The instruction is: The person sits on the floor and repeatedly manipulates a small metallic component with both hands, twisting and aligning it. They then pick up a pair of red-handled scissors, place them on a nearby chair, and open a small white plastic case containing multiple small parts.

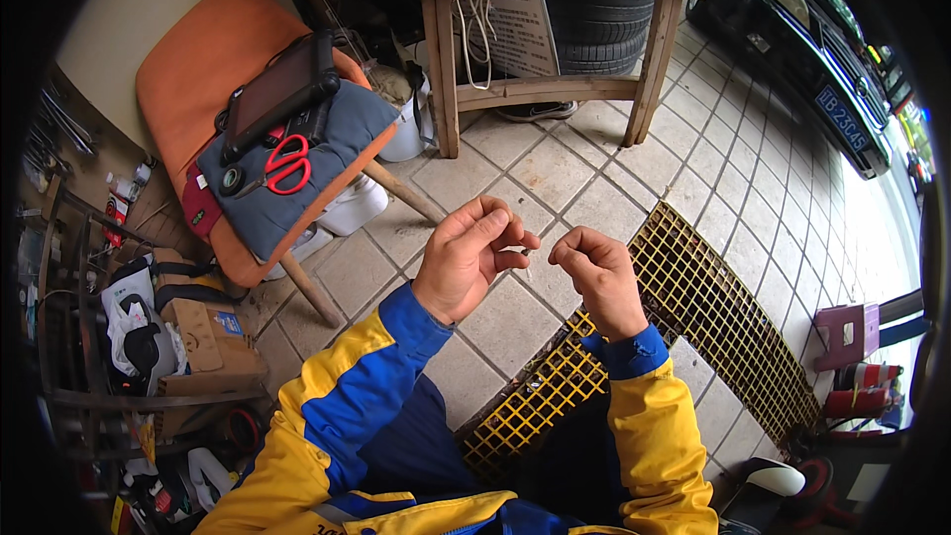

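Observation:
My left hand [464, 256] is raised over the tiled floor, its thumb pressed to the bent index finger and the other fingers curled. Opposite it, a small gap away, my right hand [602, 280] makes a pinch with thumb and forefinger. Whatever they pinch is too small to make out; a tiny dark speck shows by the left fingertips. Left of the hands stands an orange chair [178, 69] with a grey-blue cushion [352, 124]. On the cushion lie red-handled scissors [287, 166], a roll of dark tape [232, 179] and a rugged black tablet [279, 94].
A yellow floor grating [723, 307] runs beneath and right of my hands. Ahead is a wooden frame [540, 89] before stacked tyres [599, 20]. A dark car [802, 30] stands far right, a purple stool [847, 335] nearer. Cardboard boxes [213, 347] crowd the left.

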`<state>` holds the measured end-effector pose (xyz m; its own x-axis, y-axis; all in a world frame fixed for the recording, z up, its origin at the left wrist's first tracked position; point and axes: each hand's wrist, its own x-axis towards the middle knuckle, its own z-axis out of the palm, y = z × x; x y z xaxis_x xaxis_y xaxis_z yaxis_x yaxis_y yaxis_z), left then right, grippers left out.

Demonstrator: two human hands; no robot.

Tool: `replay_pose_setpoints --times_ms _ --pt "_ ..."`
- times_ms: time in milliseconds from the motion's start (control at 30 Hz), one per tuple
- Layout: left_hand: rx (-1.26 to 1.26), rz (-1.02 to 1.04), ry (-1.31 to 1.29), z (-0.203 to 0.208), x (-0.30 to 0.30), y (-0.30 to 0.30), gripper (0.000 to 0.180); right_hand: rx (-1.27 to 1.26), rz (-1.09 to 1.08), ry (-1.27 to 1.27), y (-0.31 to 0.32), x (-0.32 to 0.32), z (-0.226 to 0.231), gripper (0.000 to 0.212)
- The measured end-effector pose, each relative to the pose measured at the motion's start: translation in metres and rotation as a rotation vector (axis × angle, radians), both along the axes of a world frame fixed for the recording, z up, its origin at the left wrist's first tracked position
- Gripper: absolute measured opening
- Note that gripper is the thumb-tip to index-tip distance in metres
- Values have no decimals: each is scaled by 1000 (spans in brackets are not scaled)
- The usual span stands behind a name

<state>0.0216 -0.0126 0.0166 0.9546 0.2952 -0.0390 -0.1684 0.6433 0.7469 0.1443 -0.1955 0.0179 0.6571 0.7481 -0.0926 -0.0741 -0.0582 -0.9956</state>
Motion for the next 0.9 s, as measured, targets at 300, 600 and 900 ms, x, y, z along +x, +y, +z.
replay_pose_setpoints --times_ms 300,600,900 --pt "134 -91 174 -4 -2 0 15 74 -32 -107 1 0 1 12" --pt "189 -234 271 -12 -2 -6 20 87 -2 -234 1 -6 7 9" --pt "242 -234 257 -14 -3 -14 21 101 8 -271 1 0 -6 11"
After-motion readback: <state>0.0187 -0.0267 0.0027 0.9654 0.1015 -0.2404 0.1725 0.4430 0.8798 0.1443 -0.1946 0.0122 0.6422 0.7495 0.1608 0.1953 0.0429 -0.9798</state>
